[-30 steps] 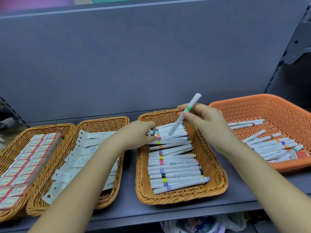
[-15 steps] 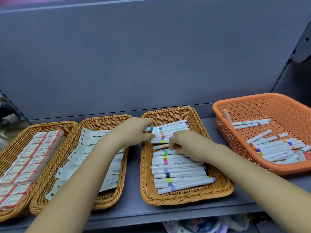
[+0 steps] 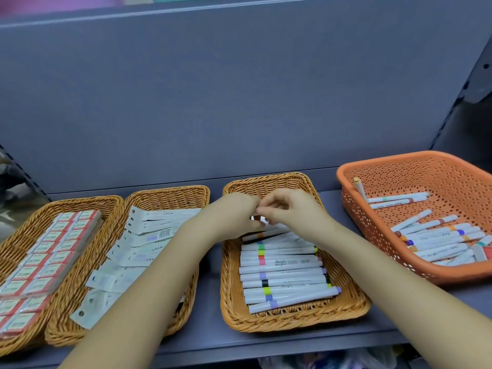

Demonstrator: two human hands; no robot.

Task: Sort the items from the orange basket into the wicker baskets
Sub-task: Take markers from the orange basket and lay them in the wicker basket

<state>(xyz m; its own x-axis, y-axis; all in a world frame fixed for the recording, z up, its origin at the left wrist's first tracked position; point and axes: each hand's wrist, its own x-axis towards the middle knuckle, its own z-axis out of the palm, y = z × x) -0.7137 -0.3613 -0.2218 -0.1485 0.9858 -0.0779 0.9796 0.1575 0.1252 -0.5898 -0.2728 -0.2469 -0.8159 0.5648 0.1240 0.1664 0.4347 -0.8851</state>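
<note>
Closest to us, our two arms reach out over the grey shelf (image 3: pixel 207 323). Right in front sits the pen basket (image 3: pixel 229 310), a wicker one. The pens (image 3: pixel 282 272) in it lie in a tidy row, and each one points left to right.

A little farther in, our hands meet over the far end of that row. Our left hand (image 3: pixel 234 217) has its fingers curled on the left ends of the pens. Our right hand (image 3: pixel 290 209) has its fingers bent, and the tips pinch something small and white. We think it is a pen being tucked in, but we cannot tell for sure, because the hands hide it.

To the left are two more wicker baskets. One holds white packets (image 3: pixel 149 235). The other holds small red boxes (image 3: pixel 45 251).

Farther away on the right is the orange basket (image 3: pixel 351 209). A loose heap of pens (image 3: pixel 439 241) waits in it, and these also lie mostly left to right. That heap is to the right of both hands, and our right hand is the nearer one. So we think the right hand should go for the next pen and bring it over sideways, so it fits the row.
</note>
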